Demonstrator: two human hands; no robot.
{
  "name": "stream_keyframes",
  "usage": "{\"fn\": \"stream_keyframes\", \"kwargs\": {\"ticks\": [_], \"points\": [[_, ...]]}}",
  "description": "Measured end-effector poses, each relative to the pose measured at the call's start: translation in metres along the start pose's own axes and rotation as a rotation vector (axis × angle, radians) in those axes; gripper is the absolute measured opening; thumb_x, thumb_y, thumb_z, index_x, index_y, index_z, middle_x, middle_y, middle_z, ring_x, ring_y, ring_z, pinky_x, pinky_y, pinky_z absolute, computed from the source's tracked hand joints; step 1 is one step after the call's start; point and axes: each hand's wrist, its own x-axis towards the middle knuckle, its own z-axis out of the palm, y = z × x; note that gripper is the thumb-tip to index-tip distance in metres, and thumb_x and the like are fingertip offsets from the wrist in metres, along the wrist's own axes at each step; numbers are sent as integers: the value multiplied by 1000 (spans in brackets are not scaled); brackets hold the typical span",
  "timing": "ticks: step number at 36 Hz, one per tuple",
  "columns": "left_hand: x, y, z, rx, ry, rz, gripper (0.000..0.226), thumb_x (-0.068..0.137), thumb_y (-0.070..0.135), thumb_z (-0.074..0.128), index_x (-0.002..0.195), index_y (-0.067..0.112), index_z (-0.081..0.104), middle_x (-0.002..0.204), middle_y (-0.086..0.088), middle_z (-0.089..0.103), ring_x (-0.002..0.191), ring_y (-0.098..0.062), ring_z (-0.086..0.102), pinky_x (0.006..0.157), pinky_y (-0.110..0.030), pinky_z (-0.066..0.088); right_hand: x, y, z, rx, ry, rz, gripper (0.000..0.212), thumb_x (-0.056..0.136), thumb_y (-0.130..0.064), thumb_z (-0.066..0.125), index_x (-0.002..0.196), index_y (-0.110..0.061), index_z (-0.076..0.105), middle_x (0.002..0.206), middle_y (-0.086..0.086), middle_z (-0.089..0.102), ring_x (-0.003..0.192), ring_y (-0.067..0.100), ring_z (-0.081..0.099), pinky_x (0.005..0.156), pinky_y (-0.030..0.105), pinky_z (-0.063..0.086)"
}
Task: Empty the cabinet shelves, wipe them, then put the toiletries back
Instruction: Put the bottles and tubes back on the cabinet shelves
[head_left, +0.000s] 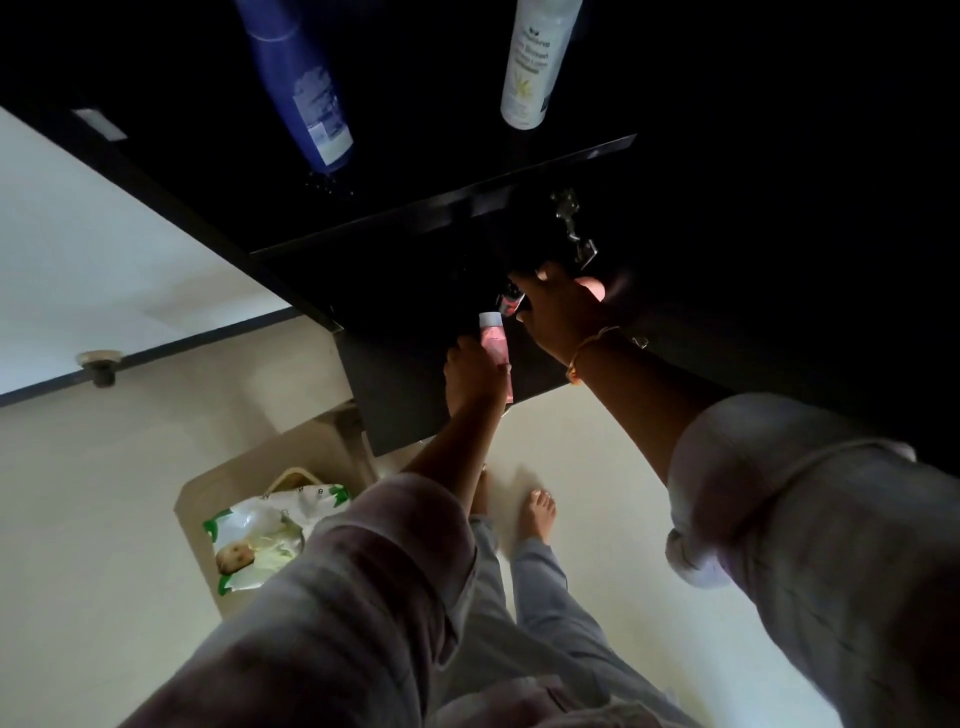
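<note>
My left hand (475, 376) grips a pink bottle with a pale cap (492, 338) at the front edge of the dark cabinet's lower shelf (415, 270). My right hand (558, 306) reaches into that shelf, fingers curled around a small dark bottle with a pink label (511, 301); a pink rounded item (592, 287) shows just behind the hand. On the upper shelf stand a blue bottle (301, 83) and a white lotion bottle (537, 62). The shelf interior is very dark and most of it is hidden.
A metal door hinge (574, 228) sits just above my right hand. Below on the floor stands a beige bin holding a pack of baby wipes (260, 540). My bare feet (537, 514) stand on the pale floor beside it.
</note>
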Motion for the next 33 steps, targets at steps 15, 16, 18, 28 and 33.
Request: {"fn": "stream_keyframes", "kwargs": {"ticks": [15,16,18,28,33], "points": [[-15,-15,-20,-151,9,-124,46,99,41,44,100,3,70,98,-18,71,96,-34,66,71,-29,42,1,-16,-5,71,83,-52,29,89,-21,65,115,-7,61,112,14,65,106,31,62,83,36,49],[-18,-18,-23,-180,18,-148,46,98,43,47,100,4,71,97,-17,71,95,-33,67,73,-30,46,-2,-17,-6,86,93,-43,29,88,-23,66,113,-9,62,110,13,66,104,31,63,80,36,51],[-25,-22,-30,-308,34,-210,42,94,44,55,99,6,72,92,-14,72,92,-31,67,75,-33,51,-10,-20,-8,154,108,-6,30,86,-26,67,111,-10,62,107,12,68,100,32,65,78,39,54],[-79,-9,-87,-932,6,-282,21,98,21,56,117,14,61,98,-6,68,87,-20,67,67,-28,56,-67,-37,-52,648,175,35,35,79,-26,78,109,-15,62,105,3,70,101,20,66,85,35,56],[-115,11,-121,-1034,23,-175,16,93,6,60,102,19,65,103,-9,70,93,-26,68,82,-39,56,-92,-53,-89,731,286,-53,30,81,-26,76,108,-20,64,99,-7,69,98,8,65,87,29,56]]}}
